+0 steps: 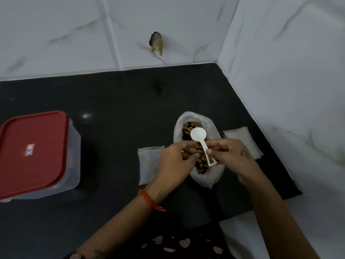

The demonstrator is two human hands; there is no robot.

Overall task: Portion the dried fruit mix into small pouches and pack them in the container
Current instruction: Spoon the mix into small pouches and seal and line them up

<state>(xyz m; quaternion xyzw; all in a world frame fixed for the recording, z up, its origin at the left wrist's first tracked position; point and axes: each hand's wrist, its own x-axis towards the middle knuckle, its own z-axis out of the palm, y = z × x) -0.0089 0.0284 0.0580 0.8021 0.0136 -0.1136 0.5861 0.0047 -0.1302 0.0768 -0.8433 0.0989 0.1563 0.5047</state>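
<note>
An open white bag (pixel 202 179) of dried fruit mix (pixel 188 128) lies on the black counter (pixel 121 101). My right hand (pixel 231 156) pinches the handle of a white plastic scoop (pixel 198 135) above the bag, its bowl empty. My left hand (pixel 175 161) hovers beside the handle with curled fingers; whether it holds anything is hidden. A small pouch (pixel 148 165) lies flat left of the bag. More small pouches (pixel 240 137) are stacked to the right. The container (pixel 72 157) with its red lid (pixel 31 154) on stands at the left.
White marble-pattern wall tiles (pixel 280 71) close the counter at the back and right, forming a corner. A hole (pixel 156 43) breaks the back wall. The counter's front edge runs below my arms.
</note>
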